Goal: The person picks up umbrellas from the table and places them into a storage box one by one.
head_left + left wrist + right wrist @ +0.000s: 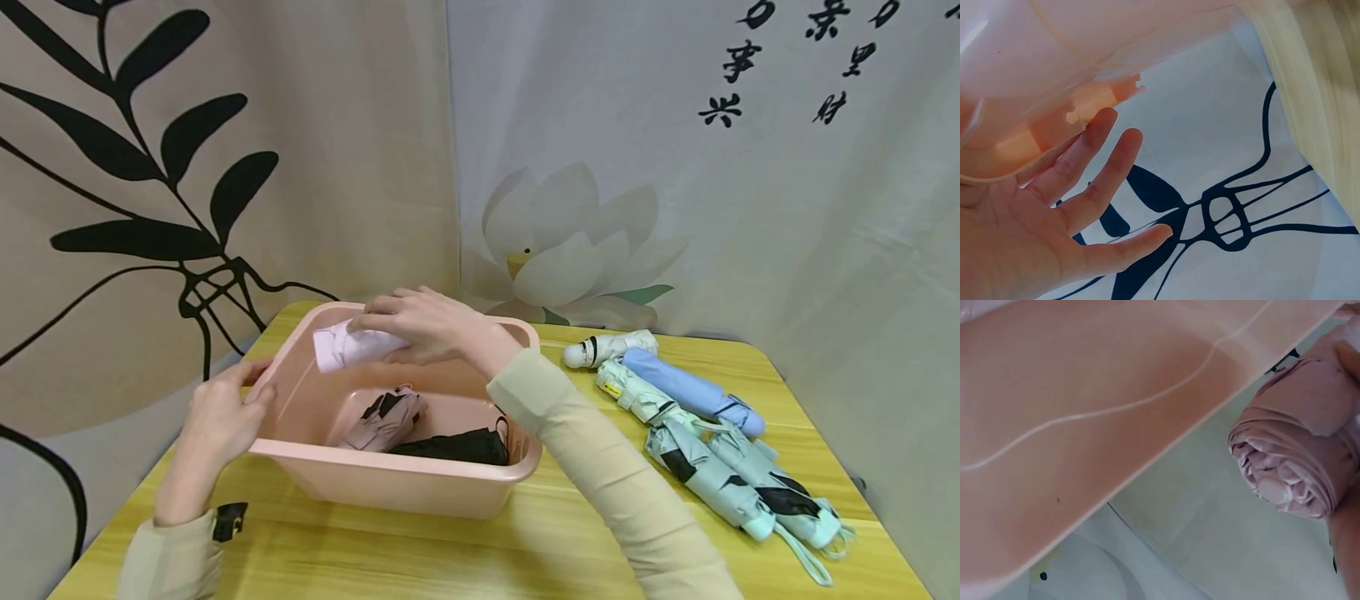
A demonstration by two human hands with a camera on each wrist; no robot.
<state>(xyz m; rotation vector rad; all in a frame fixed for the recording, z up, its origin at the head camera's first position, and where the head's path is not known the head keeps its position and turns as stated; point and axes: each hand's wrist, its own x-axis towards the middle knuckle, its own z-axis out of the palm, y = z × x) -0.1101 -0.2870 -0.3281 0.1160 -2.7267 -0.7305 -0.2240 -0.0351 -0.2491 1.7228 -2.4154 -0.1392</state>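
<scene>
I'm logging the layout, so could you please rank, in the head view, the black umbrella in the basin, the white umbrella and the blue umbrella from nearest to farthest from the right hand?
1. Black umbrella: in the pink basin, just below the right hand.
2. White umbrella: on the table, right of the basin.
3. Blue umbrella: beside the white one, farther right.

Right wrist view: rolled pale pink umbrella (1297, 456), end-on, beside pink basin wall (1085, 412); fingers (1347, 359) at frame edge.
</scene>
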